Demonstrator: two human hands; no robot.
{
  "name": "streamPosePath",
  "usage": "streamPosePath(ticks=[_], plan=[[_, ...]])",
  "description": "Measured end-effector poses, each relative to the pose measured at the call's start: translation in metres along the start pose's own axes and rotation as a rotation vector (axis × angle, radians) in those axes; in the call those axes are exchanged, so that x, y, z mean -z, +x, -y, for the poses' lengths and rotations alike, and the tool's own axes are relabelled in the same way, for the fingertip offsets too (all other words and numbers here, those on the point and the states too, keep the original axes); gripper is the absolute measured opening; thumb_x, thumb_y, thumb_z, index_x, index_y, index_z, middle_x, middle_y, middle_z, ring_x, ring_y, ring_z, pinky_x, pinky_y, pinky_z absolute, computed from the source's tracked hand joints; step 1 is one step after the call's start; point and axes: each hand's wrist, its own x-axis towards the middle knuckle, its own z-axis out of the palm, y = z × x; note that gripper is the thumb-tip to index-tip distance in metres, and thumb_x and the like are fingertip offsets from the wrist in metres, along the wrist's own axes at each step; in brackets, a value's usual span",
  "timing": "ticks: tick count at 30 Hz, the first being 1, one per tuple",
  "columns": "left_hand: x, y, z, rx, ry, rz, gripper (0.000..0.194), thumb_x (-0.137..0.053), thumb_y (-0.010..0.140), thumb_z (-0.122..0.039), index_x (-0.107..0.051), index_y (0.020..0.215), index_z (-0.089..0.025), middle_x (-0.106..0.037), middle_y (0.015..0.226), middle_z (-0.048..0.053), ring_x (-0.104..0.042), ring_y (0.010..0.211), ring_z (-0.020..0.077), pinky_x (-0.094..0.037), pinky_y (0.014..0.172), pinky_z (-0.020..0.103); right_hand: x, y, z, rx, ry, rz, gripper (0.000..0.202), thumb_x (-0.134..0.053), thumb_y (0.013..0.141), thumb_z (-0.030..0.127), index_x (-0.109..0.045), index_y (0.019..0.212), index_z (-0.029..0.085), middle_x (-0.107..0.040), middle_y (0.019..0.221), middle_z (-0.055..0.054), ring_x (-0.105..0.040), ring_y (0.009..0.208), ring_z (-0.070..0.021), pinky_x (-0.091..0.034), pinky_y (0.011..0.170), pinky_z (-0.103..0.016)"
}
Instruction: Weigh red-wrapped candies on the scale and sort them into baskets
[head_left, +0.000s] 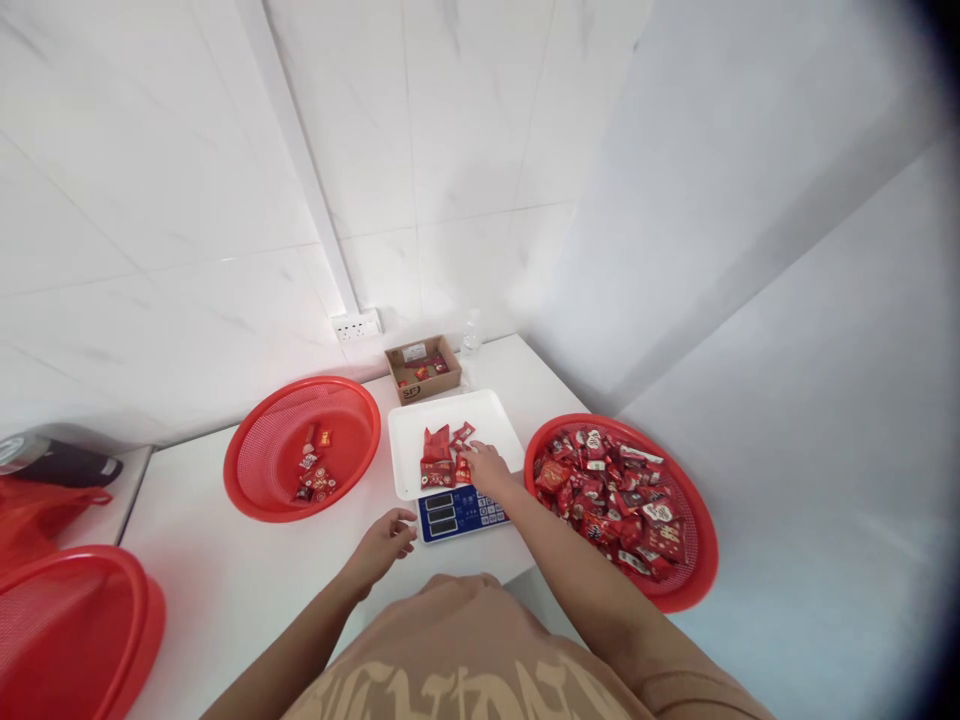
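Over the right part of a white weighing tray (409, 440), my right hand (489, 472) has its fingers bent down and closed on one of the small red-wrapped candies (462, 433). Beside it on the tray lie several red packets (437, 475), flat and loosely grouped. My left hand (386, 548) is at the near left corner of the scale's blue panel (456, 513); its fingers are loosely curled and apart, with nothing in them. To the right, a red basket (705, 545) holds a heap of red packets (607, 490).
A red basket (244, 450) with several packets stands left of the scale. Behind the tray is a cardboard box (431, 385) and a clear bottle (472, 332). Another red basket (135, 610) and a dark flask (64, 460) are at far left. Walls border the table's back and right.
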Motion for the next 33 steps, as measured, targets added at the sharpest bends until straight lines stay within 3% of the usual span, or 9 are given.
streamPosePath(ticks=[4,9,12,16,22,27,33], plan=[[0.014,0.006,0.003,-0.046,0.042,-0.12,0.04,-0.055,0.069,-0.046,-0.056,0.097,-0.017,-0.061,0.08,0.002,-0.059,0.074,0.0159,-0.047,0.07,0.031,-0.006,-0.006,-0.012,-0.002,0.124,-0.188,0.04,-0.04,0.082,0.015,-0.061,0.116,0.02,-0.054,0.125,-0.01,-0.048,0.114,-0.0232,-0.04,0.095,-0.036],[0.054,0.015,0.011,-0.142,0.193,-0.467,0.033,-0.05,0.073,-0.041,-0.058,0.094,-0.017,-0.066,0.093,0.007,-0.061,0.088,0.0209,-0.048,0.079,0.035,0.001,-0.039,-0.048,-0.019,0.219,-0.476,0.035,-0.04,0.083,0.022,-0.062,0.11,0.016,-0.06,0.114,-0.013,-0.051,0.109,-0.0237,-0.039,0.097,-0.042],[0.077,0.021,0.016,-0.201,0.318,-0.595,0.029,-0.049,0.074,-0.039,-0.059,0.093,-0.018,-0.066,0.1,0.009,-0.061,0.095,0.0238,-0.048,0.081,0.037,0.007,-0.065,-0.074,-0.094,0.215,-0.546,0.036,-0.04,0.084,0.028,-0.06,0.111,0.014,-0.061,0.112,-0.014,-0.052,0.107,-0.0241,-0.039,0.096,-0.043],[0.089,0.035,0.022,-0.253,0.492,-0.615,0.033,-0.048,0.076,-0.039,-0.059,0.097,-0.016,-0.065,0.105,0.011,-0.059,0.1,0.0266,-0.047,0.085,0.039,-0.005,-0.093,-0.095,-0.186,0.187,-0.457,0.046,-0.044,0.082,0.037,-0.054,0.118,0.011,-0.057,0.12,-0.017,-0.049,0.113,-0.0276,-0.038,0.097,-0.045],[0.077,0.057,0.03,-0.336,0.676,-0.617,0.035,-0.045,0.08,-0.036,-0.058,0.104,-0.015,-0.063,0.105,0.011,-0.055,0.105,0.0267,-0.041,0.093,0.043,-0.035,-0.105,-0.091,-0.299,0.194,-0.235,0.058,-0.042,0.084,0.039,-0.04,0.133,0.009,-0.049,0.132,-0.017,-0.046,0.121,-0.0274,-0.036,0.1,-0.04],[0.073,0.065,0.039,-0.429,0.788,-0.598,0.035,-0.047,0.081,-0.033,-0.057,0.11,-0.015,-0.06,0.111,0.012,-0.053,0.108,0.0263,-0.04,0.096,0.045,-0.03,-0.106,-0.083,-0.352,0.183,-0.154,0.059,-0.037,0.086,0.04,-0.036,0.136,0.007,-0.051,0.13,-0.019,-0.049,0.118,-0.0266,-0.038,0.098,-0.037],[0.074,0.064,0.048,-0.437,0.843,-0.582,0.036,-0.048,0.082,-0.03,-0.056,0.113,-0.014,-0.055,0.121,0.014,-0.05,0.114,0.0269,-0.041,0.096,0.043,-0.028,-0.107,-0.082,-0.378,0.17,-0.134,0.058,-0.035,0.087,0.04,-0.035,0.136,0.009,-0.054,0.126,-0.018,-0.052,0.116,-0.0249,-0.039,0.096,-0.035]])
